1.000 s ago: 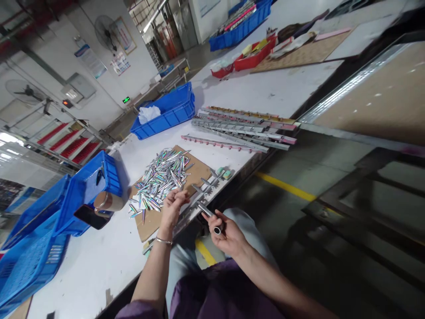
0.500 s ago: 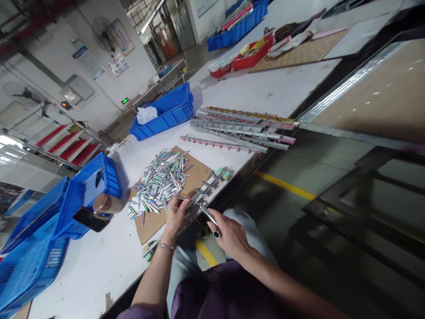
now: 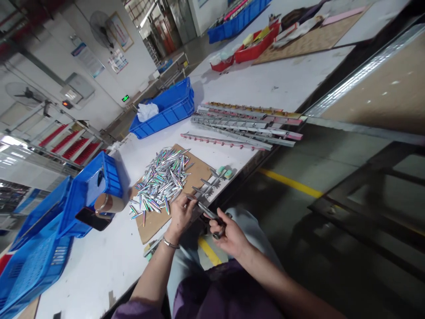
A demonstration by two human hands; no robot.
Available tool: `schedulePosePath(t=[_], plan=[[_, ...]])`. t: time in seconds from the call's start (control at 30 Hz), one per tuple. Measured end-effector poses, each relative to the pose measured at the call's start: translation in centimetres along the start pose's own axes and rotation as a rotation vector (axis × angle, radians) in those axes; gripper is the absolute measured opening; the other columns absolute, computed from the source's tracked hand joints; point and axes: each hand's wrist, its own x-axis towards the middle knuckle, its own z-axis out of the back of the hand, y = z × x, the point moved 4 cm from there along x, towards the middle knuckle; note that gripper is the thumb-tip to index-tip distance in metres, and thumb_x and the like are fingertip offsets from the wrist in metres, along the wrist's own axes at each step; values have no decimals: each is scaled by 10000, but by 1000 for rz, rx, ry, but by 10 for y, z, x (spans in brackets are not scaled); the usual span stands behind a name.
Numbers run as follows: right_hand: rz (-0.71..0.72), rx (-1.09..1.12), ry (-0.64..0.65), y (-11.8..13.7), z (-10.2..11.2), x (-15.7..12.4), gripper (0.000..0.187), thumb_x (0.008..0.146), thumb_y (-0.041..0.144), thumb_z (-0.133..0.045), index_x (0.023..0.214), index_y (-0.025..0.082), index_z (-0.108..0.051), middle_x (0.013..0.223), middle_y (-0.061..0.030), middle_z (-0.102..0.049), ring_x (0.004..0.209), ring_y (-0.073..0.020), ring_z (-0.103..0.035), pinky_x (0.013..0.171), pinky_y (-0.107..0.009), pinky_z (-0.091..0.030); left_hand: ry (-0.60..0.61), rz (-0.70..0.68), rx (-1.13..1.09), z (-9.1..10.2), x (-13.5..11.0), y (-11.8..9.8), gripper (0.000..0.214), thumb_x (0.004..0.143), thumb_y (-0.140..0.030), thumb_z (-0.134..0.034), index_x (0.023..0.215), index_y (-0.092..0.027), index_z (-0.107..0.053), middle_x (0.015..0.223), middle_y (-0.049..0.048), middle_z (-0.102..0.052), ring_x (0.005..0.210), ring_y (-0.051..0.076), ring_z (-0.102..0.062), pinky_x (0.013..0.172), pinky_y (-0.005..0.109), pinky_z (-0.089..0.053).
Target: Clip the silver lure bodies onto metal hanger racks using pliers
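Note:
My left hand is closed in a pinch at the table's front edge, its fingertips on a small silver spindle-shaped piece. That piece lies against a narrow rack bar with green end blocks, where a few similar pieces stick out. My right hand is wrapped round a metal hand tool with a dark rounded end; its exact kind is unclear. The tool's tip points at the bar, close beside my left fingertips. Just beyond, a heap of shiny fish-shaped pieces covers part of a cardboard sheet.
Several metal rack strips lie stacked to the right. A blue crate with white plastic stands behind the heap. At left are a lidded cup, a phone and more blue crates. Red trays sit farther back.
My right hand has turned and its fingers have shifted on the tool's handle. The left hand has moved slightly right along the bar. The view has shifted a little.

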Motion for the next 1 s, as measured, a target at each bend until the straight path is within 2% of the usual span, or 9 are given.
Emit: schedulePosePath(t=[0.07, 0.27, 0.33, 0.4, 0.5, 0.63, 0.73, 0.87, 1.0], plan=[[-30, -41, 4, 0, 2, -2, 550, 814, 734, -611, 945, 202, -663, 559, 46, -515, 453, -114, -449, 423, -217, -266, -17, 5, -8, -1, -3, 0, 243, 1001, -381, -566, 893, -208, -698, 880, 60, -723, 807, 180, -658, 760, 302, -499], [604, -1146, -227, 40, 6, -29, 300, 919, 382, -564, 1164, 264, -691, 836, -80, -727, 782, -251, -659, 715, -364, -447, -6, -1, -7, -4, -7, 4, 241, 1008, -379, -555, 924, -208, -702, 895, 67, -733, 812, 185, -662, 761, 306, -497], [647, -1243, -225, 42, 2, -28, 300, 901, 332, -562, 1162, 272, -697, 847, -82, -731, 798, -257, -662, 724, -370, -437, -10, 3, -3, -4, -7, 4, 245, 1007, -384, -555, 922, -208, -702, 888, 66, -732, 793, 182, -658, 743, 301, -493], [520, -1014, -202, 36, 3, -20, 262, 905, 402, -587, 1104, 268, -692, 725, -44, -696, 690, -223, -636, 641, -332, -428, -13, 7, 1, -4, -8, 4, 247, 1005, -386, -561, 921, -203, -703, 887, 66, -731, 793, 181, -656, 740, 297, -490], [131, -324, -118, 13, 7, -5, 391, 834, 606, -680, 912, 224, -655, 533, 45, -532, 471, -126, -467, 478, -248, -339, -7, 45, 1, -7, -9, 4, 252, 1000, -388, -568, 920, -191, -704, 888, 65, -730, 818, 183, -662, 758, 290, -495], [-236, 205, -35, -4, 5, -2, 492, 689, 567, -851, 908, 165, -669, 529, 95, -455, 430, -44, -348, 431, -174, -258, 43, 115, -63, -5, -10, 7, 231, 983, -378, -587, 948, -186, -710, 939, 61, -748, 874, 187, -680, 807, 285, -510], [-142, 124, -89, 2, 9, -10, 474, 667, 547, -884, 834, 174, -645, 534, 65, -525, 458, -53, -403, 435, -172, -255, 148, 243, 20, 11, -13, 17, 198, 902, -348, -693, 1012, -185, -705, 967, 63, -753, 861, 196, -685, 770, 279, -507], [31, -93, -133, 10, 9, -29, 496, 677, 599, -862, 783, 202, -584, 538, 38, -580, 491, -86, -461, 473, -201, -309, 72, 600, 436, 59, -20, 50, 135, 807, -258, -746, 871, -166, -671, 839, 90, -727, 836, 243, -685, 749, 310, -472], [75, -166, -120, 4, -2, -38, 488, 719, 626, -814, 777, 200, -582, 560, 29, -592, 512, -90, -482, 491, -199, -339, 197, 680, 394, 77, -26, 70, 153, 806, -179, -673, 669, -182, -605, 642, 54, -677, 739, 226, -696, 705, 291, -473]])
